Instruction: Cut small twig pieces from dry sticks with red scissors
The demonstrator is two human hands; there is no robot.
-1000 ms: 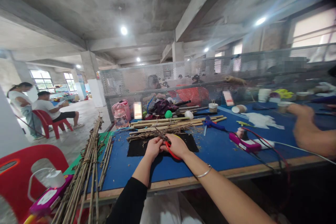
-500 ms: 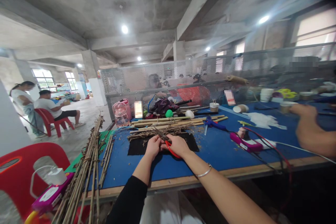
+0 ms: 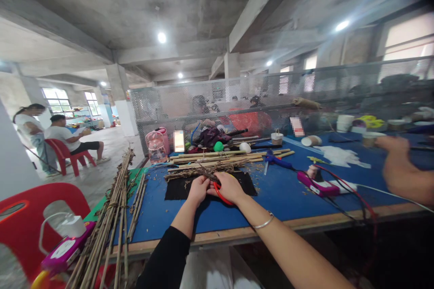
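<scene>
Both hands meet over a black mat on the blue table. My right hand is wrapped round red-handled scissors, whose dark blades point up and to the left. Beside it on the left, my left hand has its fingers pinched together near the scissors; whatever lies between them is too small to name. Thin brown twigs lie across the back of the mat, just beyond the hands, and paler sticks lie behind those.
Long bundled sticks overhang the table's left edge by a red chair. A blue glue gun and a purple power strip with cables lie to the right. Another person's arm reaches in at the far right.
</scene>
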